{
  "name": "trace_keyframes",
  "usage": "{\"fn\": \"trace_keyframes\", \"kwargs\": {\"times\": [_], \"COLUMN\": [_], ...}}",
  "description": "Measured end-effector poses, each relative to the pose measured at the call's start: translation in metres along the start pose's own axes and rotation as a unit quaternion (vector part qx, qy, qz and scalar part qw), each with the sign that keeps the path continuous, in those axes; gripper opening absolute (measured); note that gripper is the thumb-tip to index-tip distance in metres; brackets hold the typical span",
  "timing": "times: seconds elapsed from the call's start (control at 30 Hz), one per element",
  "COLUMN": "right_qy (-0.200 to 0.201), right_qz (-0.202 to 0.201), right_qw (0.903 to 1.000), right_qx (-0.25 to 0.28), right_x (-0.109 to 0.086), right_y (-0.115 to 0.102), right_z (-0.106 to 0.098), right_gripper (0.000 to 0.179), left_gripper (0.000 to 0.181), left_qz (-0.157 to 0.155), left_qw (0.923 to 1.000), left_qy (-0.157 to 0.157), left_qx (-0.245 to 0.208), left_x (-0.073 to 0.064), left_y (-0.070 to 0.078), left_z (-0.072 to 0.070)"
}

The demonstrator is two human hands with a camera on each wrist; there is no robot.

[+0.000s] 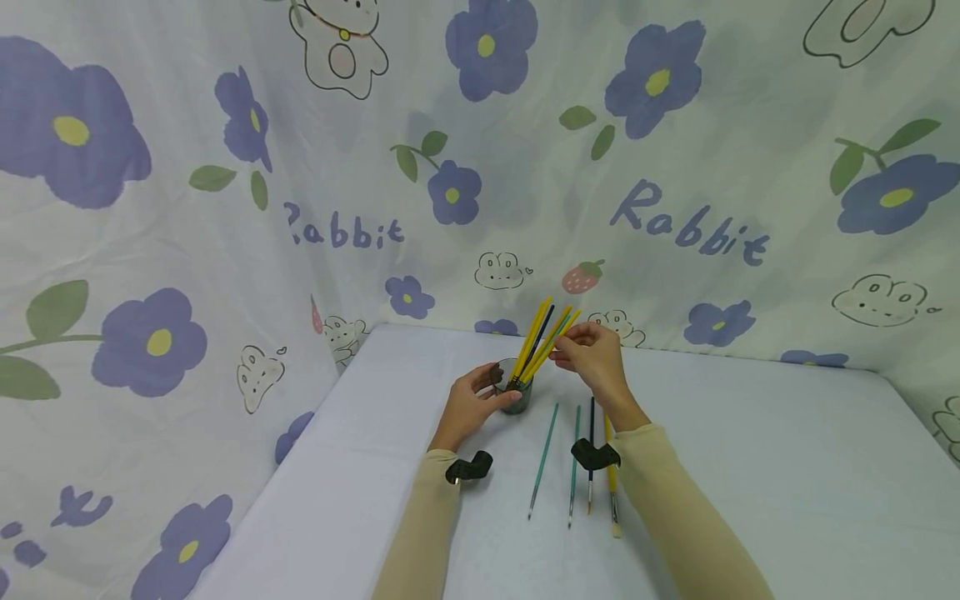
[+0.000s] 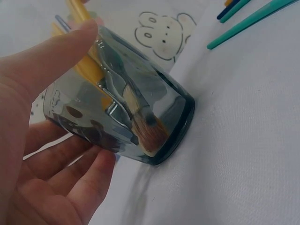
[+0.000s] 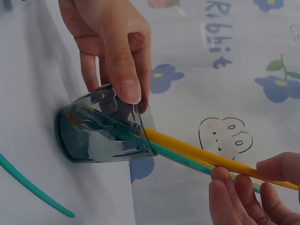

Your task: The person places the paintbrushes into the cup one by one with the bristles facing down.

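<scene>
A tinted clear glass (image 1: 515,407) stands on the table with several paintbrushes in it, bristles down. My left hand (image 1: 468,406) grips it at the side, thumb near the rim and fingers on the other side, as the left wrist view shows. Brown bristles (image 2: 152,133) show through the glass near its base. Between thumb and fingers my right hand (image 1: 596,357) pinches the upper handle of a yellow paintbrush (image 3: 199,153) whose lower end is inside the glass. A green handle (image 3: 185,161) runs just beneath it, close to the fingers; whether it is also held, I cannot tell.
On the white-covered table (image 1: 750,467), two green paintbrushes (image 1: 543,462), a dark blue paintbrush (image 1: 591,450) and a yellow paintbrush (image 1: 612,479) lie in front of the glass, bristles toward me. A flower-and-rabbit printed cloth (image 1: 525,200) hangs behind and to the left.
</scene>
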State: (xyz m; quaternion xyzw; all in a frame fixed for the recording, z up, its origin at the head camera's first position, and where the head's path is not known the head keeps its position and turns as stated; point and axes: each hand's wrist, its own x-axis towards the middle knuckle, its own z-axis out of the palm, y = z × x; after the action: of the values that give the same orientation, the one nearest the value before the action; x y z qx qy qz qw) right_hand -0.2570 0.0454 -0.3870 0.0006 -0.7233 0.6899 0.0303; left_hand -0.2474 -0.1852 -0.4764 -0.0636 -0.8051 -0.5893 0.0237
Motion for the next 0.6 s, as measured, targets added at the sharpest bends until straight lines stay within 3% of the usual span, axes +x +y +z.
{"fn": "trace_keyframes", "kwargs": {"times": [0.6], "right_qy": [0.004], "right_qz": [-0.007], "right_qw": [0.9999], "right_qx": [-0.008], "right_x": [-0.003], "right_y": [-0.003], "right_z": [-0.013], "right_gripper": [0.019], "left_gripper": [0.086], "left_qz": [0.0], "left_qw": [1.0], "left_qy": [-0.003], "left_qx": [0.006], "left_x": [0.0], "left_y": [0.0], "left_z": [0.0]}}
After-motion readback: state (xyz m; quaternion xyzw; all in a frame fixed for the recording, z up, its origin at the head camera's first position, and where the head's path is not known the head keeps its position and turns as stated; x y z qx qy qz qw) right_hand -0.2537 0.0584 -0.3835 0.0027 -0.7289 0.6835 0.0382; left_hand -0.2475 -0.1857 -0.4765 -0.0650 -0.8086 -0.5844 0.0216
